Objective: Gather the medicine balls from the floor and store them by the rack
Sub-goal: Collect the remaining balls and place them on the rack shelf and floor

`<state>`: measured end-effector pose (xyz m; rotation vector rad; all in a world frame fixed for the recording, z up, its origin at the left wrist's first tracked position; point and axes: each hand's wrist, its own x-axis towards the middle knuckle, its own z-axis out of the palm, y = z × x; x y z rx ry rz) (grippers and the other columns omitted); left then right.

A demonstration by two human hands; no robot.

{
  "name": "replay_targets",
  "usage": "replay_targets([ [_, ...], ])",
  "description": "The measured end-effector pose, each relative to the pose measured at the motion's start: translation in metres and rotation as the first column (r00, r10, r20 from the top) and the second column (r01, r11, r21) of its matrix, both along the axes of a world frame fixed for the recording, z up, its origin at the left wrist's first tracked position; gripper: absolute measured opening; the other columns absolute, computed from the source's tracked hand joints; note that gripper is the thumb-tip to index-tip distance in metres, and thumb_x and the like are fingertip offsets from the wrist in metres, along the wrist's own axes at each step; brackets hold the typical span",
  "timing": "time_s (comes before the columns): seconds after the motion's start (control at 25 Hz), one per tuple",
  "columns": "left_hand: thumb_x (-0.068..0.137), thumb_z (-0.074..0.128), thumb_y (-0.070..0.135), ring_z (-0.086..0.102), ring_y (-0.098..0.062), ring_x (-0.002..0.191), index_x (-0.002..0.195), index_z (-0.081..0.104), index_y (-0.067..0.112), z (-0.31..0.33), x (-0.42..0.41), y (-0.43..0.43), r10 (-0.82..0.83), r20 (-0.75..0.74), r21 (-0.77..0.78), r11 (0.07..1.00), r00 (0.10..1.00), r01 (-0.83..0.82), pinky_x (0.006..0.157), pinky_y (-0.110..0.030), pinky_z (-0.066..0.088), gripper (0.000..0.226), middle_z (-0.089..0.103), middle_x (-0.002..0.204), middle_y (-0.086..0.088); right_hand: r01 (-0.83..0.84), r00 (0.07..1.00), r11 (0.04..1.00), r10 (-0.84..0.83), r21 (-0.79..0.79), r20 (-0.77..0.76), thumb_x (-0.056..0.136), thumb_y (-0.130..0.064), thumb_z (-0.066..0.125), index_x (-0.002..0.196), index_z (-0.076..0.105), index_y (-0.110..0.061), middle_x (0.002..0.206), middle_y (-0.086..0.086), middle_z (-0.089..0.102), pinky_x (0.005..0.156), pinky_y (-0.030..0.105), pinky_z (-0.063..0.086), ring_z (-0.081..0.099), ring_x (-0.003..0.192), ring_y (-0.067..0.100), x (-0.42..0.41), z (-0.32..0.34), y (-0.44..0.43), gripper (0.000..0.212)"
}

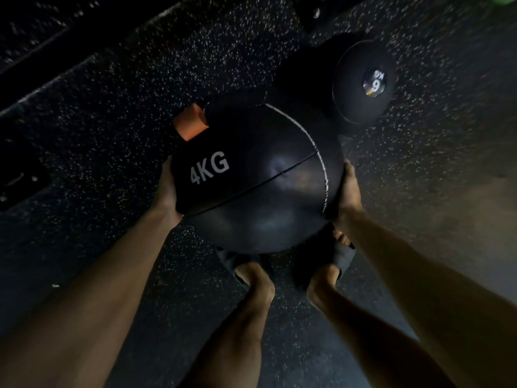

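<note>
A big black medicine ball (257,180) marked "4KG" fills the middle of the head view. My left hand (167,189) presses against its left side and my right hand (348,191) against its right side, so the ball is held between both palms above my feet. A smaller black ball (363,81) marked "6 KG" lies on the floor beyond it, up and to the right. An orange patch (190,121) shows just behind the held ball's upper left edge; what it belongs to is hidden.
The floor is dark speckled rubber (433,163). My feet in dark sandals (340,257) stand right under the held ball. Dark equipment frames (25,175) run along the left and upper left. Something green (503,0) peeks in at the top right corner.
</note>
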<state>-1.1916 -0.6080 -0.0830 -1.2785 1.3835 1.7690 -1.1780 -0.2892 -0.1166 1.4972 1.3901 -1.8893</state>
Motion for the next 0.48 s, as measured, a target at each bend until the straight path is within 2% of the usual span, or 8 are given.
replay_targets([
  [0.12, 0.1, 0.036, 0.062, 0.074, -0.013, 0.094, 0.109, 0.07, 0.028, 0.052, 0.004, -0.004, -0.05, 0.048, -0.01, 0.999, 0.998, 0.05, 0.075, -0.03, 0.057, 0.049, 0.078, 0.103, 0.005, 0.009, 1.0, 1.0, -0.009, -0.003, 0.028, 0.08, -0.069, 0.055, 0.118, 0.072, -0.024, 0.116, -0.003, 0.074, 0.106, 0.043, 0.048, 0.067, 0.113, 0.022, 0.025, 0.047, -0.005, 0.061],
  [0.16, 0.099, 0.036, 0.062, 0.073, -0.014, 0.097, 0.112, 0.07, 0.027, 0.068, 0.008, -0.006, -0.07, 0.057, 0.0, 0.998, 0.996, 0.07, 0.076, -0.03, 0.057, 0.05, 0.077, 0.106, 0.004, 0.005, 0.999, 1.0, -0.004, -0.006, 0.036, 0.076, -0.073, 0.056, 0.119, 0.072, -0.026, 0.117, -0.003, 0.074, 0.107, 0.045, 0.047, 0.067, 0.113, 0.023, 0.034, 0.064, -0.006, 0.066],
  [0.28, 0.097, 0.037, 0.066, 0.066, -0.023, 0.113, 0.123, 0.068, 0.022, 0.137, 0.019, -0.01, -0.107, 0.055, 0.034, 0.994, 0.993, 0.105, 0.093, -0.037, 0.053, 0.059, 0.071, 0.123, -0.005, 0.01, 0.998, 1.0, -0.012, 0.029, 0.067, 0.071, -0.077, 0.054, 0.121, 0.071, -0.025, 0.118, -0.002, 0.074, 0.108, 0.046, 0.046, 0.066, 0.114, 0.024, 0.056, 0.135, -0.004, 0.074],
  [0.36, 0.095, 0.036, 0.071, 0.066, -0.024, 0.111, 0.119, 0.069, 0.022, 0.194, 0.03, -0.014, -0.104, 0.092, 0.0, 0.995, 0.99, 0.104, 0.095, -0.038, 0.053, 0.064, 0.071, 0.12, -0.008, -0.013, 0.997, 0.998, 0.009, 0.056, 0.073, 0.084, -0.069, 0.051, 0.126, 0.067, -0.019, 0.121, 0.001, 0.071, 0.109, 0.044, 0.046, 0.064, 0.115, 0.025, 0.068, 0.195, -0.004, 0.068],
  [0.48, 0.089, 0.034, 0.08, 0.062, -0.027, 0.118, 0.135, 0.063, 0.02, 0.274, 0.054, -0.012, -0.117, 0.084, -0.014, 0.993, 0.989, 0.119, 0.107, -0.045, 0.047, 0.08, 0.066, 0.13, -0.009, -0.005, 0.998, 0.998, 0.001, 0.058, 0.065, 0.089, -0.066, 0.049, 0.132, 0.063, -0.015, 0.124, 0.002, 0.069, 0.109, 0.044, 0.046, 0.063, 0.115, 0.025, 0.083, 0.272, 0.0, 0.068],
])
